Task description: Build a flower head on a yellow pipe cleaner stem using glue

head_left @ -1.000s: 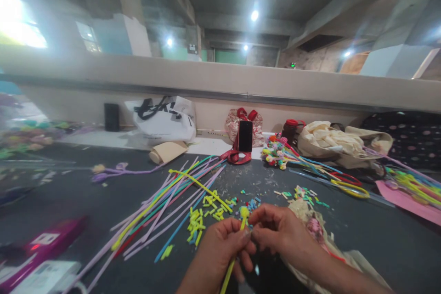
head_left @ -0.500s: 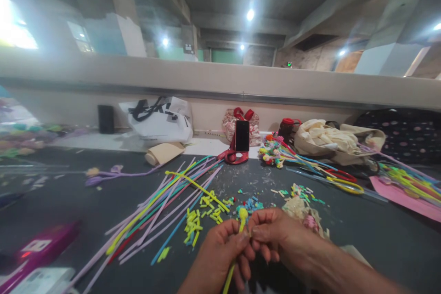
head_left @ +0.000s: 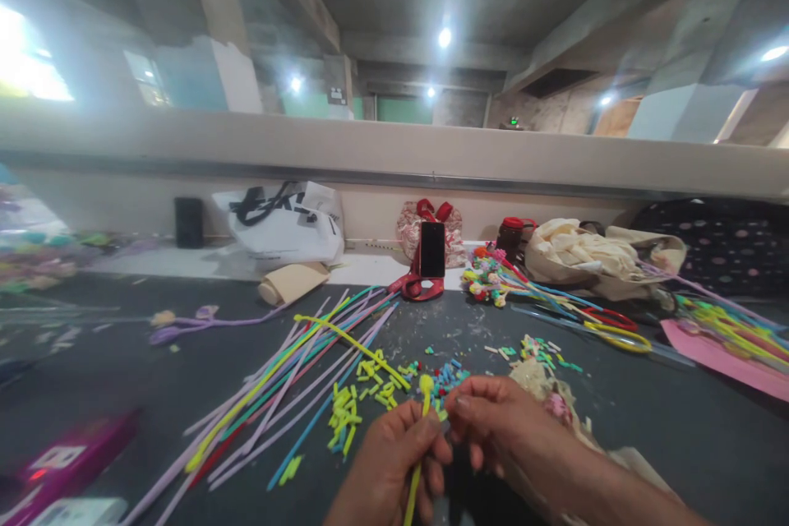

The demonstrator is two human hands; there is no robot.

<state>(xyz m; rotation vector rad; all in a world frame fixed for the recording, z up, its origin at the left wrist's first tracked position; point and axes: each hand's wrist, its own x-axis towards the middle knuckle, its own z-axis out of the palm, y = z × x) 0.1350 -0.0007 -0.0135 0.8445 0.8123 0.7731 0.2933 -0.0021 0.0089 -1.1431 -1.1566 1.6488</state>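
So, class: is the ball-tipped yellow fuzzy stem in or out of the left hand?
In: the left hand pinches the yellow fuzzy stem, ball tip protruding.

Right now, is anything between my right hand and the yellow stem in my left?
Only your left hand: its thumb and fingertips grip the yellow stem below the knob, on the side facing your right hand. Nothing visible blocks the knob itself.

Stem (head_left: 426,385) is loud yellow, short pieces (head_left: 343,419) lean lime, bench (head_left: 708,448) is charcoal. Long sticks (head_left: 259,382) come in lilac, teal, blue, red and yellow. Pouch (head_left: 454,235) has a busy red-and-pale print, backpack (head_left: 727,251) is black with pinkish dots, sheet's (head_left: 718,354) plain pink.
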